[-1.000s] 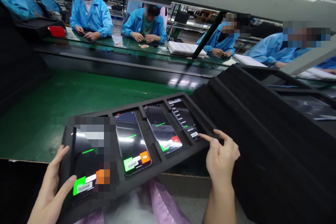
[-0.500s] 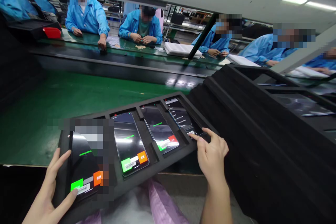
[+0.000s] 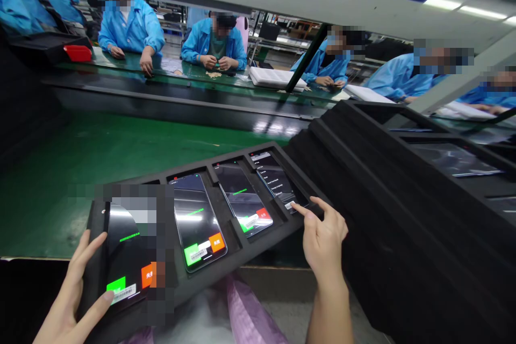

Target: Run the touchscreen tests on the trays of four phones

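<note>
A black foam tray (image 3: pixel 183 287) with several phones in its slots lies slanted in front of me, over the green bench's near edge. My left hand (image 3: pixel 74 290) grips the tray's left end, its thumb over the lower corner of the leftmost phone (image 3: pixel 124 258). That phone and the two middle phones, the second (image 3: pixel 193 199) and the third (image 3: pixel 241 183), show green and red or orange squares with small labels. A text menu lights the rightmost phone (image 3: pixel 274 174). My right hand (image 3: pixel 324 231) reaches over that end, one finger extended to the bottom of its screen, holding nothing.
Stacked black foam trays (image 3: pixel 387 215) rise at the right, phones in the top one. Green bench surface (image 3: pixel 100 140) extends behind my tray. Beyond a low black rail, several co-workers in blue jackets sit at a line with white trays (image 3: pixel 274 76) and a red bin (image 3: pixel 78 53).
The view has shifted slightly. Both hands keep their places on the tray, and the phone screens look the same. Across the line, a co-worker's hand has moved slightly.
</note>
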{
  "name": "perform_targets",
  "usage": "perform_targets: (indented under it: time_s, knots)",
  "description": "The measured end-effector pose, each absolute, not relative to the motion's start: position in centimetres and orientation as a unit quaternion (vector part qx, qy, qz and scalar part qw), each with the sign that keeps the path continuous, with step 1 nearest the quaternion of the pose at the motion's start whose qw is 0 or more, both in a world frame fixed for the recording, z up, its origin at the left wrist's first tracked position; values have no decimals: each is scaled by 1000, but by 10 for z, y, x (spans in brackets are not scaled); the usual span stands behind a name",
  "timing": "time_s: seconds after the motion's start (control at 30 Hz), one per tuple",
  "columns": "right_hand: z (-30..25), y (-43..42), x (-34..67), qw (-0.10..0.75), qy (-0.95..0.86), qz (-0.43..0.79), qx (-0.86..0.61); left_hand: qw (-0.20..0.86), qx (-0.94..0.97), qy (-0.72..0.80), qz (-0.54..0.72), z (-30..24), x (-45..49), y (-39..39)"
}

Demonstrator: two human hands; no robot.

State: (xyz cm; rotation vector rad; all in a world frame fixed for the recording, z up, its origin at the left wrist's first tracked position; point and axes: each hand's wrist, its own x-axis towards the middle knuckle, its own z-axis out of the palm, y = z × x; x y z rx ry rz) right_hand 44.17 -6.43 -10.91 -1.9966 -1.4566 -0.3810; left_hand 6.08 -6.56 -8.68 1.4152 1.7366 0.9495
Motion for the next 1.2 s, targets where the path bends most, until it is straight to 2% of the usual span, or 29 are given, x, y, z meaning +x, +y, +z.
perform_targets:
  time_s: [0.2, 0.33, 0.43, 0.57, 0.77, 1.03, 1.13, 1.2]
  knots:
    - [-106, -64, 438, 329, -557, -141, -749, 339, 552, 670, 363, -87, 60, -66]
    - [-102, -68, 420, 339, -637, -113, -684, 338, 560, 666, 359, -88, 59, -66]
    - [-98, -69, 403, 313, -720, -73, -615, 338, 561, 661, 366, -91, 57, -65]
    - [-94, -67, 387, 264, -750, -39, -605, 345, 557, 658, 371, -93, 55, -65]
    - [-86, -65, 354, 289, -809, -41, -510, 355, 553, 646, 389, -92, 58, -67]
    - [-76, -61, 315, 232, -871, -6, -434, 350, 545, 645, 405, -91, 63, -65]
    - [-78, -63, 334, 284, -846, -22, -451, 359, 511, 652, 431, -94, 60, -68]
    - [-87, -65, 357, 362, -776, -67, -512, 369, 488, 646, 456, -99, 51, -69]
